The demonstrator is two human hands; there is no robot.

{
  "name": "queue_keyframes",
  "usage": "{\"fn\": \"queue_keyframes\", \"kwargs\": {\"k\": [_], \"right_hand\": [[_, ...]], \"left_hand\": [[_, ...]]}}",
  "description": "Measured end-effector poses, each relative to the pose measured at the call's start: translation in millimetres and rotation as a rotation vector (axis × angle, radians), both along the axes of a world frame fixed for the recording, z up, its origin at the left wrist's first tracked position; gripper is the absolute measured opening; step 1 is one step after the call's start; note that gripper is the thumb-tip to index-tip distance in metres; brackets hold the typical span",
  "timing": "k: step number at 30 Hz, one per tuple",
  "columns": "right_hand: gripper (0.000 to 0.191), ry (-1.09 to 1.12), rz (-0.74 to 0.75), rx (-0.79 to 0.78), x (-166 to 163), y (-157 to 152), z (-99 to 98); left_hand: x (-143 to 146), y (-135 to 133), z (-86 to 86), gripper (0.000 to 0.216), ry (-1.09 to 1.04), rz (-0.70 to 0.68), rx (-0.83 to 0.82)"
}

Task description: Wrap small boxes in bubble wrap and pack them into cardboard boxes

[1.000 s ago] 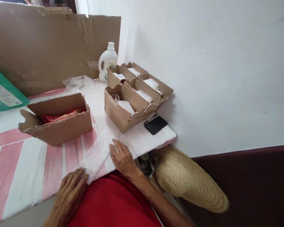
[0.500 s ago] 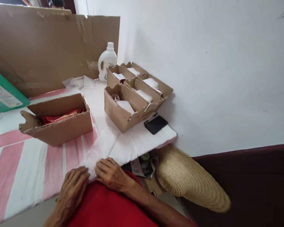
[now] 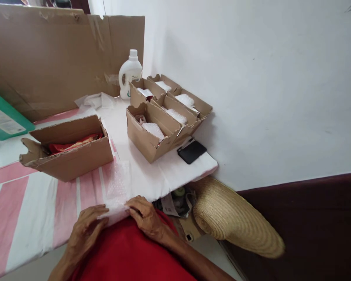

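At the table's near edge lies a strip of clear bubble wrap, its near end bunched or folded into a roll. My left hand grips the roll's left end between thumb and fingers. At its right end my right hand pinches it the same way. Whether anything is inside the roll, I cannot tell. Just beyond, to the left, stands an open cardboard box with a red packet inside.
Several open cardboard boxes holding bubble-wrapped things stand together by the wall. Nearby are a black phone-like object, a white jug, a green container and a tall cardboard panel. A straw hat hangs below the table's right corner.
The near end of the bubble wrap has been folded or rolled up, and the flat strip is shorter. My hands have moved slightly apart, with the thumbs now showing at the roll's ends.
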State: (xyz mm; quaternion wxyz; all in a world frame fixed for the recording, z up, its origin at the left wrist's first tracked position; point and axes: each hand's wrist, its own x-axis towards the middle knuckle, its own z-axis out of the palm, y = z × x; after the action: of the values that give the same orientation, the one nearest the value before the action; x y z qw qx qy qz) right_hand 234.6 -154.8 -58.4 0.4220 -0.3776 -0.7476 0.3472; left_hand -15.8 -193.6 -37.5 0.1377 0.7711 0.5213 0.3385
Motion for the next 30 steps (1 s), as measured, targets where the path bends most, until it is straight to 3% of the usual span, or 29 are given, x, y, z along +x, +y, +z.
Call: {"fn": "queue_keyframes", "kwargs": {"k": [3,6,17,20,23,26,30], "right_hand": [[0.015,0.025,-0.08,-0.105,-4,5,4.2],[0.013,0.022,-0.188,-0.095,-8,10,6.6],[0.013,-0.2,-0.375,-0.034,-13,11,-1.8],[0.017,-0.265,-0.389,-0.03,-15,13,-1.2],[0.022,-0.285,-0.379,-0.035,-16,13,-1.7],[0.025,-0.276,-0.369,-0.06,-16,14,-1.5],[0.037,-0.199,-0.262,0.014,-3,19,6.3]], "left_hand": [[12,4,-1.5,0.025,-0.077,0.162,-0.139],[24,9,-0.7,0.037,-0.063,0.25,-0.166],[43,18,-14.1,0.033,0.061,0.382,-0.011],[46,14,-10.4,0.045,0.106,0.412,0.115],[47,9,-5.2,0.046,0.253,0.257,0.26],[46,8,-4.0,0.032,0.37,0.046,0.277],[41,14,-6.9,0.028,0.405,-0.013,0.243]]}}
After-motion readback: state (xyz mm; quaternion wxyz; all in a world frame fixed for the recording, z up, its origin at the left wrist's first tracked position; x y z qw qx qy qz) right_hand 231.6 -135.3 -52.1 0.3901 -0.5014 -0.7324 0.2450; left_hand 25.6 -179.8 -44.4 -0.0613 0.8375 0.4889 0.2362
